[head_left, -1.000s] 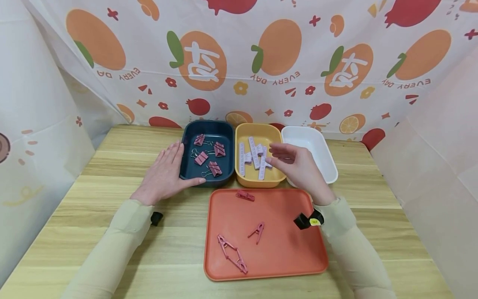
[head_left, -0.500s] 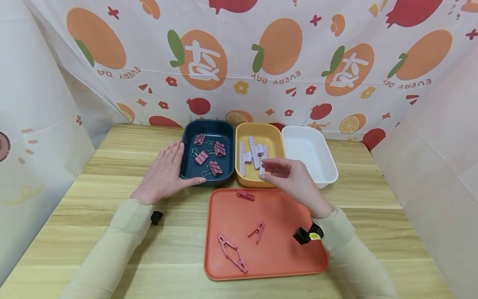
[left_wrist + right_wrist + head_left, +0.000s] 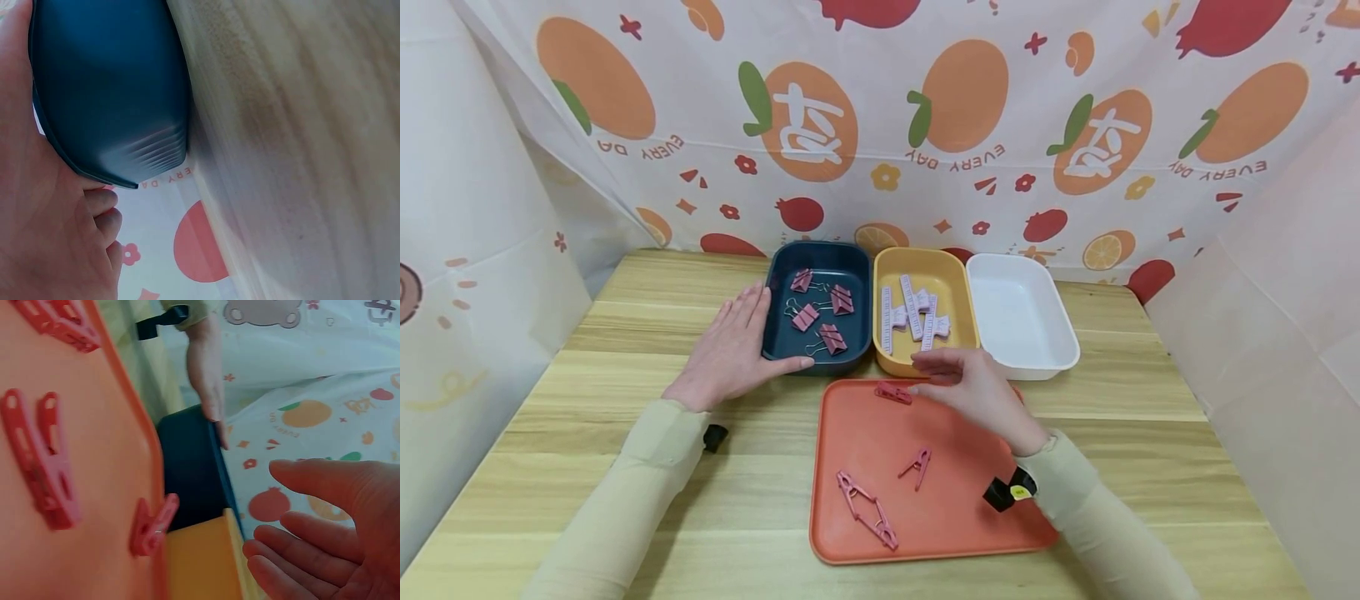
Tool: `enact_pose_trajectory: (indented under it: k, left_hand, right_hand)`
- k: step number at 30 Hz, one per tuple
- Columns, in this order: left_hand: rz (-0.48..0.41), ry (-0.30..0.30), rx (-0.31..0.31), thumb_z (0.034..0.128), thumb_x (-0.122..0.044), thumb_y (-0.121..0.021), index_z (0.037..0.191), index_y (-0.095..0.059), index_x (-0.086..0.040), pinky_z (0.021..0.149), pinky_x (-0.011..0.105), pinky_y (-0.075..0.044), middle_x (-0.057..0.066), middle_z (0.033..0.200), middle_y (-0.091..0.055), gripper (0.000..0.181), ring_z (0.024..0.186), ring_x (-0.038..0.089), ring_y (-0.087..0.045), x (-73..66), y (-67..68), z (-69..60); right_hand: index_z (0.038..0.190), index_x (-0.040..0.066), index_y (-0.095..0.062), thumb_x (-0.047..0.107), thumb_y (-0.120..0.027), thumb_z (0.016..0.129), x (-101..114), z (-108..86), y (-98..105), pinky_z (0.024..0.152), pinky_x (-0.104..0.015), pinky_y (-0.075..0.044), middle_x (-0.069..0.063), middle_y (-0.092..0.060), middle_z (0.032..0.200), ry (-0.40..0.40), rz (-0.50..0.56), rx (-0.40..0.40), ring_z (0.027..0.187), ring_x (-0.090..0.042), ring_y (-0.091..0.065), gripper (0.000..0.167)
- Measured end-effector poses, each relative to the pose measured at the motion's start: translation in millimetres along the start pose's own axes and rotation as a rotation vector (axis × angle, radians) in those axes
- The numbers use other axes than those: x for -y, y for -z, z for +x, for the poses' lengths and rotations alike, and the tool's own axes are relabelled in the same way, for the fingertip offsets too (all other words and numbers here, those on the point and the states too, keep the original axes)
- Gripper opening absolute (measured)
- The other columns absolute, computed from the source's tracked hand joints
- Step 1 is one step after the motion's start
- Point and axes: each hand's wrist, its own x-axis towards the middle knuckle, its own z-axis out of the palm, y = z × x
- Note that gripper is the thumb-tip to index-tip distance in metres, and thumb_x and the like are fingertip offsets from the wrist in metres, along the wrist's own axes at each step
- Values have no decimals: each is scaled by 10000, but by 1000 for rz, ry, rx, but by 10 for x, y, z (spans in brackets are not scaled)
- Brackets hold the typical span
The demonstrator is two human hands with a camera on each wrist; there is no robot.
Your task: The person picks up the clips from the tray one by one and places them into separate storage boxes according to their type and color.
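Observation:
My left hand (image 3: 727, 350) rests on the left rim of the dark blue bin (image 3: 780, 346), fingers straight along it and thumb at its front edge. In the left wrist view the palm lies against the bin's side. Several pink binder clips (image 3: 832, 337) lie in that bin. My right hand (image 3: 977, 392) hovers over the back of the orange tray (image 3: 955, 525), fingers relaxed and holding nothing. Its fingertips are close to a pink clothespin (image 3: 892, 392) at the tray's back edge. Another pink clothespin (image 3: 917, 467) lies mid-tray, and two more clothespins (image 3: 867, 510) lie end to end at front left.
A yellow bin (image 3: 951, 275) beside the blue one holds several pale purple ruler-shaped clips (image 3: 912, 307). To its right stands a white bin (image 3: 1026, 312). All stand on a wooden table (image 3: 760, 500) before a fruit-print cloth (image 3: 895, 100).
My right hand has moved from over the yellow bin toward me and slightly left, down to the tray's back edge. The left hand has stayed in place.

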Motion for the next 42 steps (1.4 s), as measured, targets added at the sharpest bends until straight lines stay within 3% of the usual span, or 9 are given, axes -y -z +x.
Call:
enact_pose_trajectory:
  k: [5,11,19,32,42]
  left_hand:
    - [-4,4,2,755,-912,-513,1620,-42,2,1220,542,-3,244,1669,-61,1343,1529,409,-48,-4,-2,5]
    - [-5,8,2,748,-916,-516,1618,-63,12,1219,544,-4,247,1668,-63,1349,1529,409,-49,-3,-6,7]
    - [-3,10,3,745,-919,-513,1620,-61,6,1218,548,-8,246,1668,-65,1350,1528,411,-50,1,-10,3]
    - [-9,9,2,749,-912,-520,1619,-56,7,1219,539,4,244,1669,-62,1348,1530,408,-43,-4,-4,2]
    - [-10,5,-1,754,-904,-530,1618,-50,7,1218,544,1,245,1669,-57,1345,1530,409,-42,3,5,2]
  right_hand:
    - [1278,75,-716,268,-871,840,-113,10,-79,926,-357,-563,-61,-714,1210,10,-83,27,1091,-239,-686,503]
    - [1243,94,-743,220,-871,839,-239,57,-169,944,-353,-552,15,-718,1176,64,-203,21,1074,-138,-675,443]
    - [1271,151,-733,219,-852,860,-299,117,-275,967,-345,-527,42,-713,1187,38,-405,53,1091,-138,-633,433]
    - [1239,125,-750,173,-840,872,-367,238,-365,884,-280,-559,46,-737,1087,100,-433,93,946,-68,-667,381]
    - [1204,171,-777,151,-822,888,-369,266,-410,835,-210,-553,80,-741,1077,105,-412,92,903,-47,-656,320]
